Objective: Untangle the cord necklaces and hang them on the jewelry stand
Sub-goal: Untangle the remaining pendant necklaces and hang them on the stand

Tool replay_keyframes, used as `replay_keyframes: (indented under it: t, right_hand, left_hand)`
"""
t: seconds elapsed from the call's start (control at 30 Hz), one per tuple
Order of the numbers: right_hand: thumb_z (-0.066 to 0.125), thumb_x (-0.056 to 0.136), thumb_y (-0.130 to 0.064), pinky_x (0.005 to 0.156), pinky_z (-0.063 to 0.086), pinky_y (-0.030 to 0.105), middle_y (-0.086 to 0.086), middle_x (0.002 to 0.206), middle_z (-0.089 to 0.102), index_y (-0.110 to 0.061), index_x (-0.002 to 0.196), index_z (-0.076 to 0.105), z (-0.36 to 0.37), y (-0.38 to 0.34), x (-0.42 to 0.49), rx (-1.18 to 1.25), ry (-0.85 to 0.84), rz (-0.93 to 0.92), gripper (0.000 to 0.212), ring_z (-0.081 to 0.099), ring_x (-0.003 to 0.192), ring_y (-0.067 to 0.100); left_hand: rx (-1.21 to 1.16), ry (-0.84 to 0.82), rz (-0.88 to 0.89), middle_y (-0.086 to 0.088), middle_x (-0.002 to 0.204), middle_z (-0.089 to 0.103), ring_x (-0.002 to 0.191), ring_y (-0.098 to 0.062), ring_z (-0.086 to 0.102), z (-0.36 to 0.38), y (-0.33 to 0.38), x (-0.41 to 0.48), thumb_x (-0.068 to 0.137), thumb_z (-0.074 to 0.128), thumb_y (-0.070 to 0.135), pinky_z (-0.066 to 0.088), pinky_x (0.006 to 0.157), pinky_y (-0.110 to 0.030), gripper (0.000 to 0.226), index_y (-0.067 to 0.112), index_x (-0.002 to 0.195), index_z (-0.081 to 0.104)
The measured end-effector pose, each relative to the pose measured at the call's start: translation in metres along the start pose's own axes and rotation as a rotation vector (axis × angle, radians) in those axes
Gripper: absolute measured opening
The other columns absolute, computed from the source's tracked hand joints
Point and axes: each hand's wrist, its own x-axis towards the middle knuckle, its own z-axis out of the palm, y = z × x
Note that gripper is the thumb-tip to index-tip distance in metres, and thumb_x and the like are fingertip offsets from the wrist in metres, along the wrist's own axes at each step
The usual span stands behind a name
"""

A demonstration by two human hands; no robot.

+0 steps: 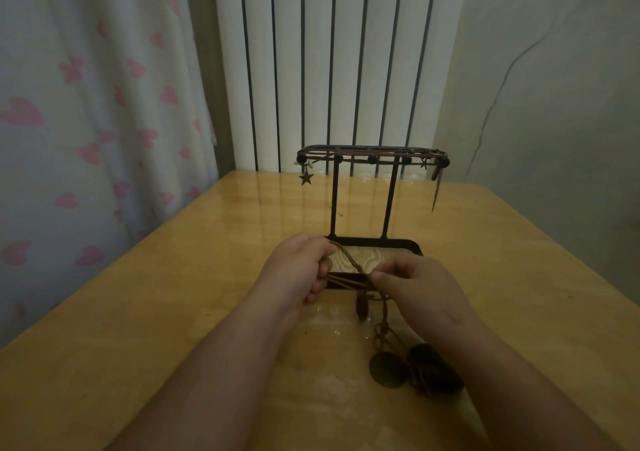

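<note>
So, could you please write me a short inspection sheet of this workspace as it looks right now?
Surface: glossy wooden table.
Job's things: black jewelry stand upright, a star charm hanging from its bar; brown cord necklaces stretched between both hands; dark round pendants resting on the table.
Clutter: nothing seen.
Hands: left hand and right hand both pinch the cords.
Cables: thin wire on the right wall.
Surroundings: heart-print curtain, white radiator.
</note>
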Motion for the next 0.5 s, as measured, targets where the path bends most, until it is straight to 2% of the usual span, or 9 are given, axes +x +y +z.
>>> replay_keyframes:
  t: [0.1, 0.2, 0.3, 0.43, 0.5]
  right_hand:
    - [0.053, 0.097, -0.032, 0.065, 0.047, 0.023, -0.007, 0.083, 0.065, -0.029, 0.083, 0.063, 0.000, 0.002, 0.001, -0.064, 0.038, -0.025, 0.017, 0.060, 0.078, 0.007]
    - [0.051, 0.098, -0.034, 0.064, 0.047, 0.026, -0.003, 0.084, 0.067, -0.024, 0.087, 0.065, -0.001, 0.002, -0.001, 0.071, 0.054, -0.029, 0.021, 0.060, 0.076, 0.008]
    - [0.054, 0.097, -0.028, 0.063, 0.042, 0.022, -0.002, 0.082, 0.068, -0.022, 0.089, 0.068, -0.003, 0.000, -0.003, 0.223, 0.011, -0.061, 0.017, 0.059, 0.070, 0.007]
    - [0.058, 0.095, -0.021, 0.055, 0.044, 0.010, -0.005, 0.081, 0.070, -0.023, 0.089, 0.069, -0.003, -0.001, -0.004, 0.250, -0.017, -0.135, 0.013, 0.063, 0.071, 0.000]
    - [0.058, 0.095, -0.018, 0.055, 0.044, 0.011, -0.005, 0.076, 0.069, -0.020, 0.090, 0.071, -0.004, -0.001, -0.004, 0.365, -0.012, -0.124, 0.014, 0.061, 0.063, 0.001]
  left_hand:
    - [0.143, 0.013, 0.036, 0.003, 0.058, 0.047, 0.050, -0.011, 0.038, 0.002, -0.001, -0.002, 0.094, 0.058, 0.028, 0.030, 0.048, -0.027, 0.016, 0.018, 0.084, 0.065]
    - [0.220, 0.023, 0.068, 0.008, 0.060, 0.049, 0.054, -0.009, 0.043, 0.002, 0.000, -0.005, 0.097, 0.056, 0.035, 0.032, 0.052, -0.025, 0.022, 0.020, 0.083, 0.065]
    - [0.295, 0.020, 0.102, 0.008, 0.061, 0.049, 0.059, -0.009, 0.044, 0.003, 0.000, -0.007, 0.097, 0.055, 0.036, 0.032, 0.055, -0.026, 0.024, 0.021, 0.082, 0.065]
    - [0.339, -0.001, 0.130, 0.008, 0.063, 0.048, 0.061, -0.008, 0.044, 0.006, 0.001, -0.011, 0.098, 0.055, 0.033, 0.031, 0.054, -0.024, 0.023, 0.021, 0.081, 0.063]
    - [0.341, -0.014, 0.119, 0.008, 0.063, 0.048, 0.059, -0.007, 0.043, 0.006, 0.001, -0.011, 0.098, 0.054, 0.033, 0.030, 0.052, -0.023, 0.023, 0.021, 0.082, 0.063]
